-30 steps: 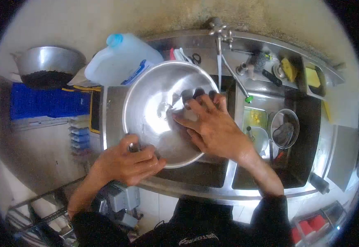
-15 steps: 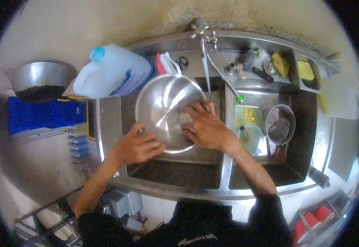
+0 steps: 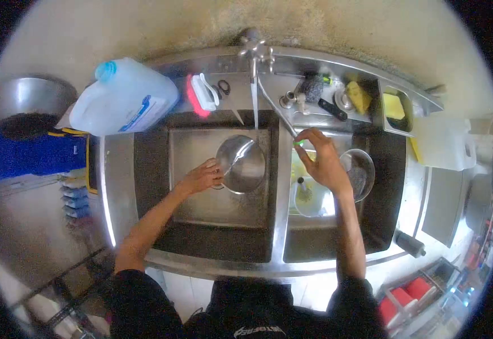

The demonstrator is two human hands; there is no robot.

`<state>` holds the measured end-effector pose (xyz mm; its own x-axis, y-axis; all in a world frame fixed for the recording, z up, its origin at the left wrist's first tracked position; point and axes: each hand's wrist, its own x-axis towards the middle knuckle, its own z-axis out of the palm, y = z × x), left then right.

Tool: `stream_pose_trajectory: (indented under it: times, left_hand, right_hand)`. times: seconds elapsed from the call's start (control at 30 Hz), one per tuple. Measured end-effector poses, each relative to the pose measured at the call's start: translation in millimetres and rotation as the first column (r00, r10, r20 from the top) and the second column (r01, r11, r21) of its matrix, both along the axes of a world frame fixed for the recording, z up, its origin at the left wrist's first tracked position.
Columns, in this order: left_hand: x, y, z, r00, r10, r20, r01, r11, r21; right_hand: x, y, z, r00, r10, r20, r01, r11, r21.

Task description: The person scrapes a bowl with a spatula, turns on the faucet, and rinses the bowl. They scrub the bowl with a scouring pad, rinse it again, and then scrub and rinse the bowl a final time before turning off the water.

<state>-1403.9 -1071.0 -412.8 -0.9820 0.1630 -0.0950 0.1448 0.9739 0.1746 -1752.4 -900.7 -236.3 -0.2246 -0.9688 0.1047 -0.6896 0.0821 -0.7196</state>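
A shiny steel bowl [image 3: 245, 165] is down in the left sink basin [image 3: 201, 209]. My left hand [image 3: 202, 176] has its fingers closed at the bowl's left rim. Over the right basin, my right hand [image 3: 324, 164] pinches the green-tipped end of a thin faucet spout [image 3: 277, 110] between thumb and fingers. From the faucet [image 3: 255, 53], a second, straight spout [image 3: 254, 101] points down near the left basin's back edge. Below my right hand, a white bowl [image 3: 310, 198] and a round steel pot [image 3: 359, 169], partly covered by the hand, sit in the right basin.
A large plastic jug [image 3: 128, 99] stands behind left, beside a pink-and-white brush [image 3: 202, 93]. Scissors [image 3: 224, 87], a yellow sponge [image 3: 358, 97] and a steel container [image 3: 396, 110] line the back ledge. Another jug [image 3: 444, 141] is at the right, and a dark-bottomed pot [image 3: 29, 104] far left.
The steel bowl has gone down into the left basin, with my left hand still at its rim. My right hand has left the bowl and moved right to the green-tipped spout. The view has shifted.
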Motion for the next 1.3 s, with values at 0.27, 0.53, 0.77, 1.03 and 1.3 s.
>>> stream_pose_trajectory:
  times: [0.27, 0.53, 0.77, 1.03, 1.3]
  left_hand:
    - [-53.5, -18.4, -34.7, 0.994, 0.057, 0.093, -0.057, 0.998, -0.003]
    - [-42.2, -9.5, -136.2, 0.889, 0.432, -0.150, -0.324, 0.827, 0.460]
    - [62.1, 61.9, -46.8, 0.340, 0.843, 0.417, -0.702, -0.067, 0.709]
    - [184.7, 134.7, 34.2, -0.098, 0.714, 0.693, 0.044, -0.693, 0.720]
    - [85.5, 120.5, 230.4, -0.090, 0.955, -0.281, -0.503, 0.200, 0.841]
  right_hand:
    - [4.0, -15.9, 11.7, 0.998, 0.046, -0.050, -0.047, 0.999, -0.022]
    - [-16.8, -116.6, 54.8, 0.946, -0.098, -0.309, 0.016, 0.967, -0.256]
    - [-18.3, -212.8, 86.0, 0.760, 0.114, -0.640, -0.068, 0.993, 0.095]
    - [0.9, -244.9, 61.5, 0.694, -0.092, -0.714, 0.106, 0.994, -0.025]
    - [112.1, 38.0, 6.3, 0.863, -0.303, -0.404, 0.351, 0.935, 0.050]
